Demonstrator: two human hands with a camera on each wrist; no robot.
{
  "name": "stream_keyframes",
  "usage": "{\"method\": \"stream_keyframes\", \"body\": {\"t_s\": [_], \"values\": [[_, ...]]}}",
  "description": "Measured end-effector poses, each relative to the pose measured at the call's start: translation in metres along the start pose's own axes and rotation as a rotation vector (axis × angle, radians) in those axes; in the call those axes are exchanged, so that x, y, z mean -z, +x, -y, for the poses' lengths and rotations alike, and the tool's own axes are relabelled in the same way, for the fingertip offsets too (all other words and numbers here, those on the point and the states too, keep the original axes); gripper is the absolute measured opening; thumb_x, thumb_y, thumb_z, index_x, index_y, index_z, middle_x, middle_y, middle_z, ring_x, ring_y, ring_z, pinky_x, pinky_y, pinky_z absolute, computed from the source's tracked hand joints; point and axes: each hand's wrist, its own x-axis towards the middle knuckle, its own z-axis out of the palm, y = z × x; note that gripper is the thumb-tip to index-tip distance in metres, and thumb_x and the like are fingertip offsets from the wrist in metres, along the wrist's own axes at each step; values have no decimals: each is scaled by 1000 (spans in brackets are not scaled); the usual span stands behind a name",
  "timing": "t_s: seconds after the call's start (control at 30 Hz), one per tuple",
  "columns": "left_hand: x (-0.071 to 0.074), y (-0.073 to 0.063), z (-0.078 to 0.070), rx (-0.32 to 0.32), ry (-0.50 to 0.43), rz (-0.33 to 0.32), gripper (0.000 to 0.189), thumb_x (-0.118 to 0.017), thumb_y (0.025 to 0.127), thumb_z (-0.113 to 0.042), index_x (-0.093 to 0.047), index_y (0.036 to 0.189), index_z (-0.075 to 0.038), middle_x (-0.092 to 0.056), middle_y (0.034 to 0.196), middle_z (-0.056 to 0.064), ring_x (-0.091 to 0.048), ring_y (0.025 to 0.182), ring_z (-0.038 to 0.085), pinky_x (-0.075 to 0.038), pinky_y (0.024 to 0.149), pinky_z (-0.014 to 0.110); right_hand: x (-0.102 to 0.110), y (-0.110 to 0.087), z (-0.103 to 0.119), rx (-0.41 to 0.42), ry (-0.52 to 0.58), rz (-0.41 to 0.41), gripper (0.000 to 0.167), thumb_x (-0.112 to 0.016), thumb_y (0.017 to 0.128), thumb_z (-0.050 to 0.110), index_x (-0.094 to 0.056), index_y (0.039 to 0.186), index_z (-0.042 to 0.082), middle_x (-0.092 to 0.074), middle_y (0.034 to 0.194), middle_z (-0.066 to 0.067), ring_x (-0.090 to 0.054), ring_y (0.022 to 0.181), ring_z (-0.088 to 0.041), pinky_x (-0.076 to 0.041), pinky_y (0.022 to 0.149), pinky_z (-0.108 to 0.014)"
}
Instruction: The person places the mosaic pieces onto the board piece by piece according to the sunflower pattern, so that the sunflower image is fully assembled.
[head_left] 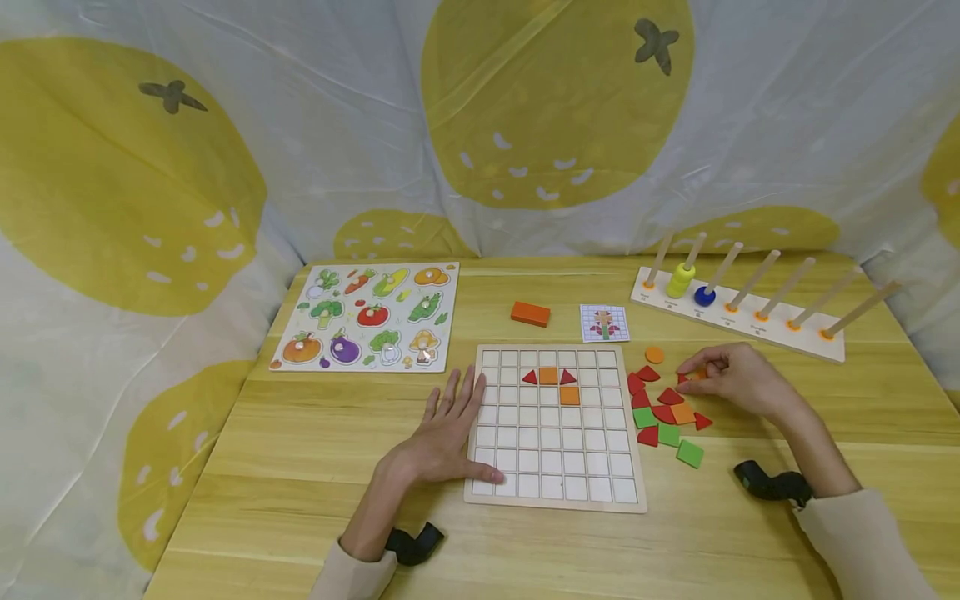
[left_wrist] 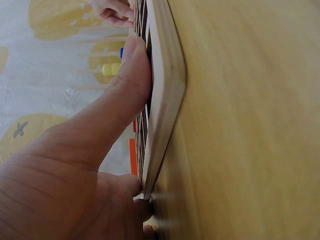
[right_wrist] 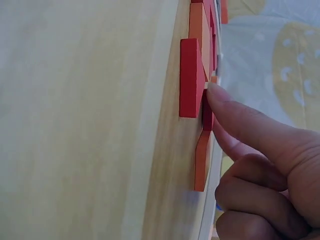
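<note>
A wooden grid board point(head_left: 558, 492) holds two orange squares point(head_left: 570, 396) and two red triangles point(head_left: 530, 377). My left hand point(head_left: 442, 437) lies along the board's left edge, fingers straight and spread; its thumb point(left_wrist: 132, 65) rests on the near left part of the rim and grid. To the right of the board, my right hand point(head_left: 738, 379) pinches a small red piece point(right_wrist: 207, 110) between thumb and index finger, beside an orange piece point(right_wrist: 201, 160). Red, green and orange pieces lie loosely around it, among them a green square point(head_left: 690, 453) and a red triangle point(head_left: 702, 421).
Behind the board lie an orange block point(head_left: 530, 314) and a small pattern card point(head_left: 604, 323). A vegetable puzzle board point(head_left: 360, 321) is at the back left. A peg rack point(head_left: 806, 335) with yellow and blue beads stands at the back right. A patterned cloth point(head_left: 360, 125) hangs behind the table.
</note>
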Motion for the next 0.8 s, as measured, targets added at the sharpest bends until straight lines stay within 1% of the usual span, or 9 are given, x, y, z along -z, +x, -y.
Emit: {"method": "stream_keyframes", "body": {"t_s": [0.1, 0.2, 0.3, 0.37, 0.47, 0.57, 0.7, 0.8], "values": [[0, 0, 0, 0, -2, -1, 139, -85, 76, -62, 8, 166, -11, 20, 173, 9, 24, 160, 31, 10, 130, 60, 1, 0, 1, 1, -28, -13, 28, -81, 90, 26, -77, 105, 3, -43, 67, 3, -35, 59, -6, -30, 51, -27], [1, 0, 0, 3, -6, 0, 140, -85, 76, -62, 8, 167, -12, 20, 173, 9, 24, 160, 31, 9, 130, 60, 1, 1, 3, -2, -58, -38, 23, -79, 93, 25, -78, 104, 4, -48, 68, 3, -36, 60, -6, -30, 51, -26], [1, 0, 0, 4, -6, 1, 140, -85, 76, -63, 9, 166, -12, 20, 173, 9, 24, 160, 31, 9, 130, 60, -1, 2, 6, 19, -91, -55, 22, -78, 94, 26, -79, 102, 5, -47, 66, 4, -36, 60, -6, -30, 51, -25], [1, 0, 0, 2, -6, 0, 140, -85, 76, -63, 9, 166, -12, 20, 173, 9, 24, 160, 31, 10, 130, 60, -1, 2, 8, 37, -96, -51, 24, -79, 93, 28, -79, 103, 6, -44, 64, 5, -35, 58, -7, -29, 51, -26], [1, 0, -1, -2, -2, -1, 139, -84, 76, -63, 9, 166, -11, 20, 173, 9, 24, 160, 32, 10, 130, 60, 0, 2, 8, 40, -65, -26, 25, -79, 93, 28, -79, 107, 7, -40, 64, 5, -34, 58, -7, -30, 51, -26], [1, 0, -1, -3, 0, 0, 139, -84, 76, -63, 9, 166, -11, 20, 173, 10, 24, 160, 32, 10, 130, 60, 3, 0, 6, 13, -21, 20, 27, -78, 94, 24, -78, 114, 6, -39, 65, 5, -34, 60, -7, -29, 52, -27], [1, 0, -1, 1, 1, 3, 139, -84, 76, -63, 9, 166, -11, 20, 173, 9, 24, 160, 31, 10, 130, 59, 6, -1, 4, -15, 22, 85, 32, -79, 92, 19, -75, 119, 3, -40, 67, 4, -34, 62, -8, -29, 53, -28], [0, 0, -1, 1, 6, 0, 139, -84, 76, -63, 8, 166, -11, 20, 173, 9, 23, 160, 32, 9, 130, 59, 5, 0, 2, -26, 35, 95, 33, -80, 91, 17, -75, 120, 3, -43, 69, 4, -35, 63, -8, -30, 53, -27]]}}
